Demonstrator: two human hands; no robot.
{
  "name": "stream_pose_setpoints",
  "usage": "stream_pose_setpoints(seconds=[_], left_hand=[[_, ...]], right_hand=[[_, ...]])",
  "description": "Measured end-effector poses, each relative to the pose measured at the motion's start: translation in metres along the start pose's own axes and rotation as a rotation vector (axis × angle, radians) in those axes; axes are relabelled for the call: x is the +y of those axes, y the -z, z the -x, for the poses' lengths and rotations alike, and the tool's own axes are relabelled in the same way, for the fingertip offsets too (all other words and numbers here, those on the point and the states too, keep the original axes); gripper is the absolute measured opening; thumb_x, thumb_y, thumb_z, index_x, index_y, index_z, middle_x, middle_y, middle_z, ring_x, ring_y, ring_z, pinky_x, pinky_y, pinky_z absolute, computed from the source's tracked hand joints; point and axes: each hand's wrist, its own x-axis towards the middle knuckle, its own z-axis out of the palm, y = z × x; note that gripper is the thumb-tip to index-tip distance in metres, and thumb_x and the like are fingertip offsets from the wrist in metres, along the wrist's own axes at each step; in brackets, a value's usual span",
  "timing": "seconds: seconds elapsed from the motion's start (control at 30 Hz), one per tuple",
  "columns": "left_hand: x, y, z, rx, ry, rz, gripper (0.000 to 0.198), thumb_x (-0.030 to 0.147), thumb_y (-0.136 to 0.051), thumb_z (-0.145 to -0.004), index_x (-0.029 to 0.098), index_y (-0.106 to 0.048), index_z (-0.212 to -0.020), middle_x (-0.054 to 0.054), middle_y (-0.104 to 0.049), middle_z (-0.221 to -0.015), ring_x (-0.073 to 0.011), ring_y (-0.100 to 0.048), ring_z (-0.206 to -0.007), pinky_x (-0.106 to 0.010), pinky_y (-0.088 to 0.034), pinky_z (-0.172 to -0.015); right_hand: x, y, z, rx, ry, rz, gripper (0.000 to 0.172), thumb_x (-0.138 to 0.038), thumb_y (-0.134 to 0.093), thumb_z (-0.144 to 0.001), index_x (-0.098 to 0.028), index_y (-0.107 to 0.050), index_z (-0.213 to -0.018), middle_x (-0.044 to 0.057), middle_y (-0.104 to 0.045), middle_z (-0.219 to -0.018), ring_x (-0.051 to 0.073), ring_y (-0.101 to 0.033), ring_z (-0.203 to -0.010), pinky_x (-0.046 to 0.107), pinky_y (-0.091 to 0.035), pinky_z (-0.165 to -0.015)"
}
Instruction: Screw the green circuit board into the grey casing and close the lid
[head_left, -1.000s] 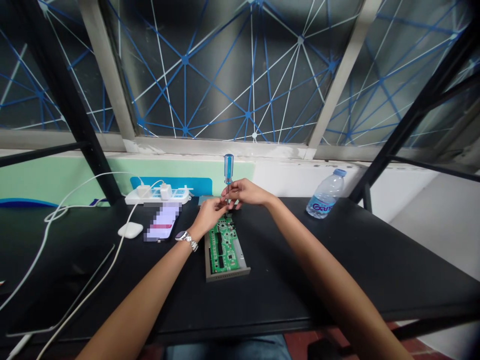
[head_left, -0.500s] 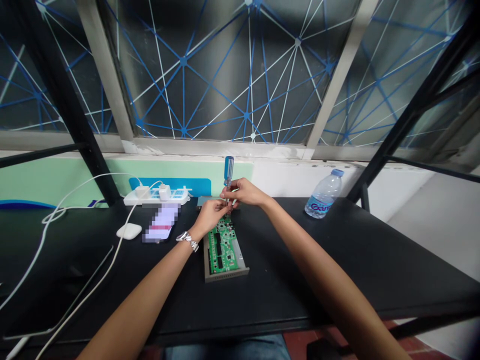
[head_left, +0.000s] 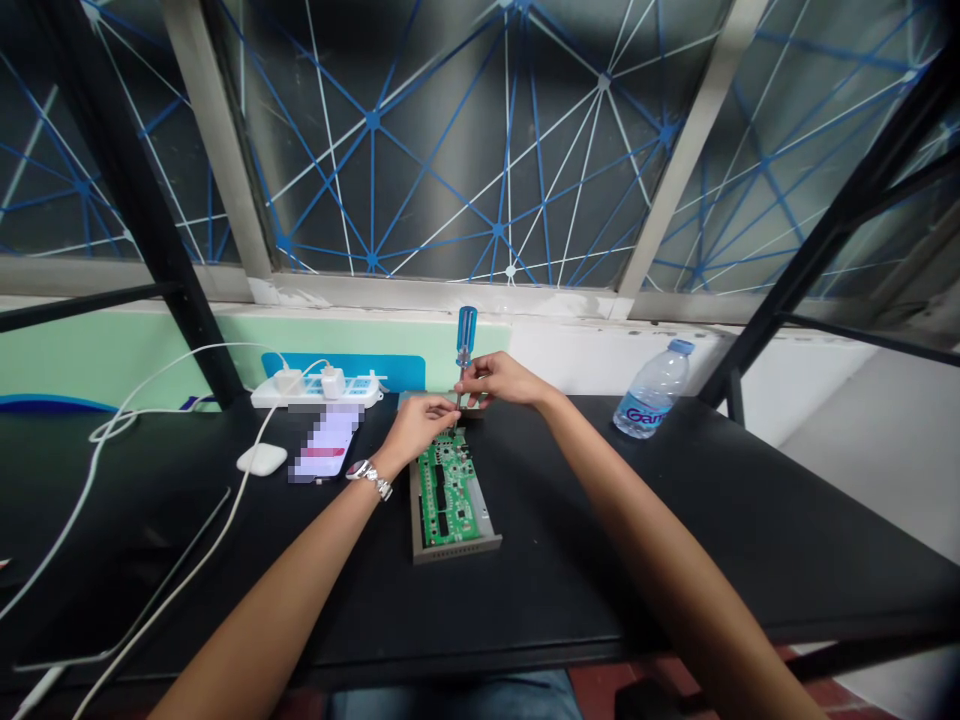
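A screwdriver [head_left: 466, 337] with a clear blue handle stands nearly upright over the far part of a green circuit board [head_left: 452, 490]. My right hand [head_left: 504, 380] pinches its metal shaft just below the handle. Lower down, the fingertips of my left hand [head_left: 417, 428], closed together, meet the shaft close to the board. The fingers partly hide the tip and the spot beneath it. Around the board runs a shallow grey metal casing [head_left: 457, 550], lying flat on the black desk with its narrow end towards me.
Left of the casing lie a lit phone [head_left: 328, 445], a white earbud case [head_left: 262, 459] and a dark tablet [head_left: 112, 590]. White cables run from a power strip [head_left: 315, 390] at the wall. A water bottle [head_left: 654, 390] stands at the back right.
The screwdriver and my right hand have shifted slightly to the right in view. More of the shaft shows between my hands, and my left fingers look straighter.
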Motion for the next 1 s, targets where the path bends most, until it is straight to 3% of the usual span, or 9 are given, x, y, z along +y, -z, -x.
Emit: stream_pose_setpoints(seconds=[0.4, 0.6, 0.77, 1.0], left_hand=[[0.006, -0.003, 0.000, 0.026, -0.061, -0.020, 0.019, 0.033, -0.068, -0.080, 0.015, -0.070, -0.081, -0.006, -0.075, -0.083, -0.0209, -0.071, -0.079, -0.028, -0.055, -0.071], [-0.003, -0.009, -0.003, 0.013, -0.055, 0.018, 0.024, 0.036, -0.067, -0.080, 0.012, -0.068, -0.081, -0.008, -0.075, -0.082, -0.0239, -0.071, -0.080, -0.030, -0.055, -0.072], [-0.008, -0.012, -0.006, -0.017, -0.050, 0.058, 0.028, 0.038, -0.064, -0.083, 0.011, -0.069, -0.087, -0.011, -0.075, -0.086, -0.0245, -0.072, -0.080, -0.032, -0.055, -0.075], [-0.003, -0.014, -0.005, -0.014, -0.001, 0.126, 0.030, 0.041, -0.067, -0.080, 0.011, -0.068, -0.080, -0.011, -0.075, -0.084, -0.0244, -0.072, -0.079, -0.033, -0.056, -0.074]], right_hand=[[-0.008, -0.006, 0.004, -0.052, 0.005, 0.005, 0.015, -0.026, -0.071, -0.079, -0.012, -0.066, -0.082, 0.004, -0.069, -0.075, 0.014, -0.069, -0.064, 0.020, -0.055, -0.051], [-0.009, -0.012, 0.003, -0.097, 0.030, 0.003, 0.017, -0.028, -0.070, -0.080, -0.012, -0.067, -0.085, 0.004, -0.069, -0.074, 0.013, -0.069, -0.063, 0.019, -0.055, -0.051], [-0.004, -0.020, 0.000, -0.082, 0.045, -0.020, 0.023, -0.035, -0.071, -0.079, -0.012, -0.068, -0.084, 0.004, -0.069, -0.068, 0.013, -0.067, -0.058, 0.021, -0.055, -0.050], [0.000, -0.017, -0.003, 0.008, 0.105, 0.059, 0.023, -0.035, -0.072, -0.078, -0.013, -0.065, -0.078, 0.002, -0.067, -0.065, 0.012, -0.065, -0.053, 0.019, -0.051, -0.045]])
